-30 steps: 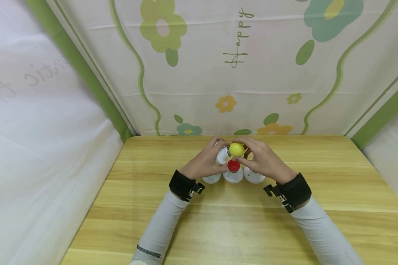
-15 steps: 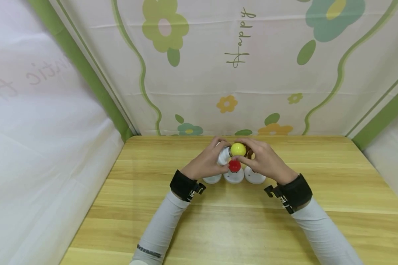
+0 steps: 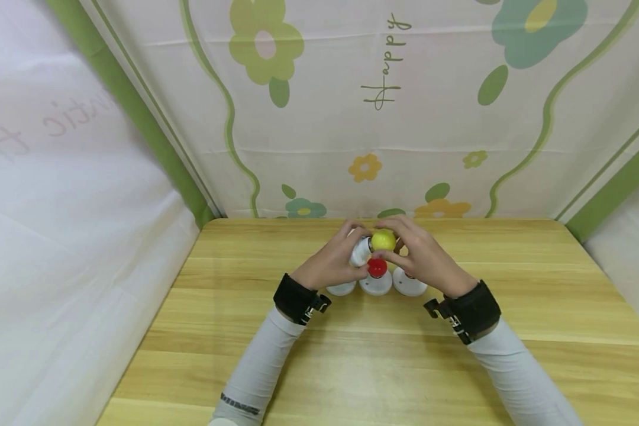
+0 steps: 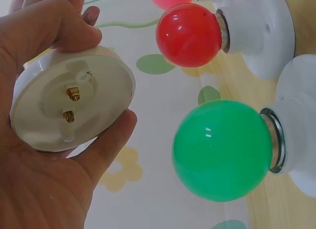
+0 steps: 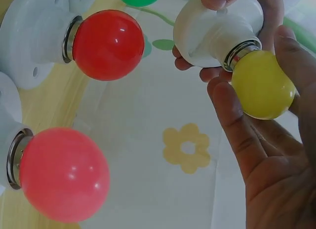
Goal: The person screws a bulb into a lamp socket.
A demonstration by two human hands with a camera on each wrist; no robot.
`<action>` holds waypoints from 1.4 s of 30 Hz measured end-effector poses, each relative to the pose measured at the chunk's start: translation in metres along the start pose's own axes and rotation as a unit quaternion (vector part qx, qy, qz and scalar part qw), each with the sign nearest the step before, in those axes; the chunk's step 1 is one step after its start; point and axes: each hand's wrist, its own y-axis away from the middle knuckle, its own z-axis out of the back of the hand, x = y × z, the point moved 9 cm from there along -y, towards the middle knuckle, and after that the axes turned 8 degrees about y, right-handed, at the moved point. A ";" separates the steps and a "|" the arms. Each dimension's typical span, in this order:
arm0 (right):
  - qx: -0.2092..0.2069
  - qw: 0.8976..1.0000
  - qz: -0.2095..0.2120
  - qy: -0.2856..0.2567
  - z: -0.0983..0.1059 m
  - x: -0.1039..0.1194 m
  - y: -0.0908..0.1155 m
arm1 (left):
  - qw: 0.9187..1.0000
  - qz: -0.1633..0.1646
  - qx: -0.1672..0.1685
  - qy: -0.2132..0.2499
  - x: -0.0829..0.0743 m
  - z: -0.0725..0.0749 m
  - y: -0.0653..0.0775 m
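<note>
My left hand (image 3: 327,260) grips a white lamp socket (image 5: 202,31) by its round base, raised above the table. The left wrist view shows the base's underside, with two brass screws inside. A yellow light bulb (image 3: 384,241) sits in the socket's mouth, a strip of its metal cap showing. The fingers and thumb of my right hand (image 3: 426,254) hold this bulb from the opposite side. Below and in front of the hands, a red bulb (image 3: 377,267) stands in its own white socket. How deep the yellow bulb's thread goes is hidden.
Beside the red bulb stand a green bulb (image 4: 222,150) on the left and a pink bulb (image 5: 64,174) on the right, each in a white socket. The wooden table (image 3: 373,367) ends at a flowered curtain (image 3: 319,118) behind.
The fingers of my right hand have shifted slightly around the yellow bulb. My left hand keeps its grip on the socket, and the standing bulbs remain in place.
</note>
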 end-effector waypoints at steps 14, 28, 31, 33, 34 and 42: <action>0.006 0.999 0.021 -0.036 0.000 0.005 0.001 | 1.000 -0.009 -0.009 -0.012 -0.001 0.003 0.000; 0.021 0.999 -0.009 -0.032 -0.003 -0.001 0.001 | 1.000 -0.014 -0.012 -0.021 -0.002 0.002 0.002; 0.021 0.999 -0.014 -0.029 -0.002 -0.002 0.001 | 1.000 -0.013 -0.012 -0.020 -0.002 0.001 0.002; 0.021 0.999 -0.017 -0.026 -0.002 -0.003 0.001 | 1.000 -0.011 -0.011 -0.019 -0.002 0.001 0.002; 0.022 0.999 -0.020 -0.026 -0.002 -0.003 0.001 | 1.000 -0.010 -0.010 -0.019 -0.002 0.001 0.002; 0.021 0.999 -0.026 -0.020 -0.003 -0.004 0.001 | 1.000 -0.001 -0.007 -0.014 -0.001 0.000 0.001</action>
